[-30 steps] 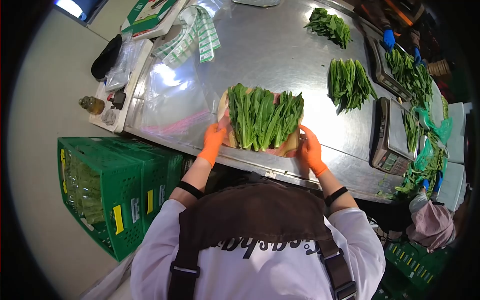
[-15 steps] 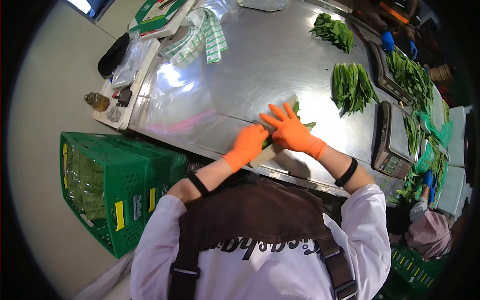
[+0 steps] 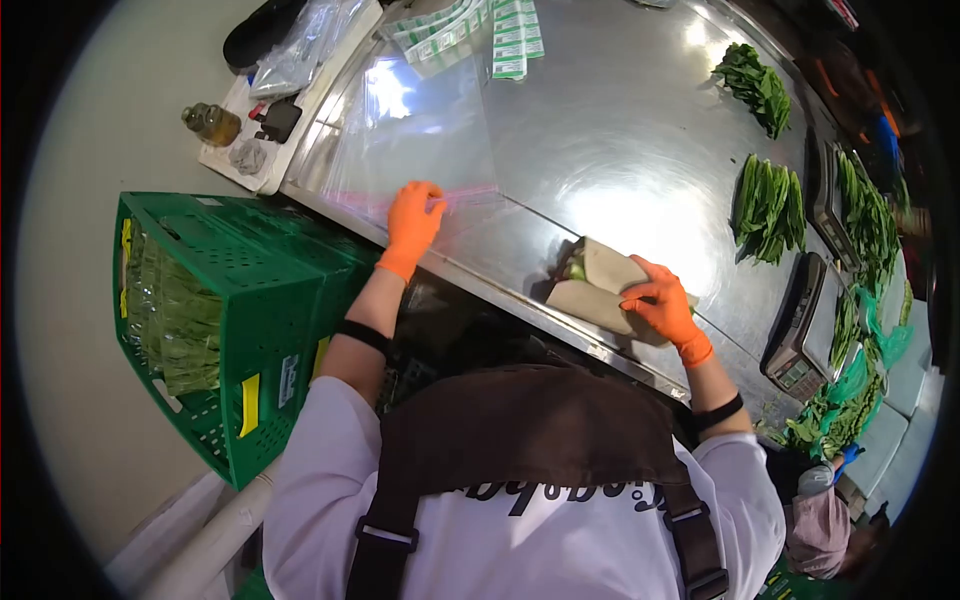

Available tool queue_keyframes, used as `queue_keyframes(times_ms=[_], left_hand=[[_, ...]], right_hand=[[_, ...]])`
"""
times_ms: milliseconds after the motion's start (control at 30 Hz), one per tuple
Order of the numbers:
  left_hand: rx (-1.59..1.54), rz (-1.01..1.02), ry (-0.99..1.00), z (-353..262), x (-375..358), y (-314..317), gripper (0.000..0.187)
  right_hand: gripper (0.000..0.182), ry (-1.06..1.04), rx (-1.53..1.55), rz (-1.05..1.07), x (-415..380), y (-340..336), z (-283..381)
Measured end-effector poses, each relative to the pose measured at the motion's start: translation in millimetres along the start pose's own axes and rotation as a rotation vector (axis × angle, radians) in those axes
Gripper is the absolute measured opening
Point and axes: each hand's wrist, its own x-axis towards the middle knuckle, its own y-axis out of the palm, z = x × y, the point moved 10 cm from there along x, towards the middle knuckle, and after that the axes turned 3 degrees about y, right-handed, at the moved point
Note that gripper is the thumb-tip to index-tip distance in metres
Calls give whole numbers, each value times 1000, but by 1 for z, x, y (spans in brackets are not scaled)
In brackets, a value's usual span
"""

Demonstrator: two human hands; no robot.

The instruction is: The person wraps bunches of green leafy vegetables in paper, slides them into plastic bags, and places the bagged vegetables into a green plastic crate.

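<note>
A beige paper or card wrap [image 3: 595,303] is folded around leafy greens [image 3: 575,266], whose pale stem ends show at its left end. My right hand [image 3: 662,308], in an orange glove, grips the wrap near its right end, thumb and fingers closed on its edge. Over to the left, my gloved left hand [image 3: 412,228] is at the pink-striped edge of flat clear plastic bags [image 3: 420,140]. Its fingers are curled over that edge; the fingertips' exact hold is partly hidden.
Green bunches [image 3: 768,208] lie on the steel table [image 3: 600,130], beside scales [image 3: 800,345]. Label strips [image 3: 515,40] are at the back. A green crate [image 3: 270,330] of bagged greens stands at left. Co-workers' blue gloves [image 3: 850,455] show at right.
My left hand has left the wrap and moved left to the plastic bags. My right hand has shifted right and closed on the wrap, which now lies folded over the greens. The view has shifted.
</note>
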Motion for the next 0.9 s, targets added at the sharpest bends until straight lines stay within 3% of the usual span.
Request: queue_keyframes(times_ms=[100, 167, 300, 400, 500, 567, 600, 667, 767, 900], left_hand=[[36, -20, 109, 8, 17, -1, 20], [-73, 179, -52, 37, 19, 37, 18], [-235, 284, -223, 48, 27, 43, 22], [-319, 322, -236, 61, 31, 54, 23], [-383, 315, -270, 57, 32, 48, 23], [-157, 39, 43, 32, 41, 9, 21], [-159, 41, 45, 39, 40, 9, 21], [-89, 292, -76, 64, 32, 32, 20], [-251, 360, -220, 69, 32, 36, 20], [-291, 261, -157, 57, 33, 34, 21]], right_hand=[[17, 180, 168, -188, 2, 5, -16], [19, 261, 364, -337, 13, 3, -6], [20, 223, 416, -339, 68, 12, 30], [21, 55, 263, -259, 106, 16, 80], [23, -135, 157, -38, 128, 38, 131], [23, -159, 140, -17, 129, 42, 143], [23, -187, 123, 10, 128, 47, 149], [24, -201, 120, 3, 124, 52, 145], [24, -153, 117, -46, 123, 51, 140], [23, -62, 139, -10, 127, 53, 135]])
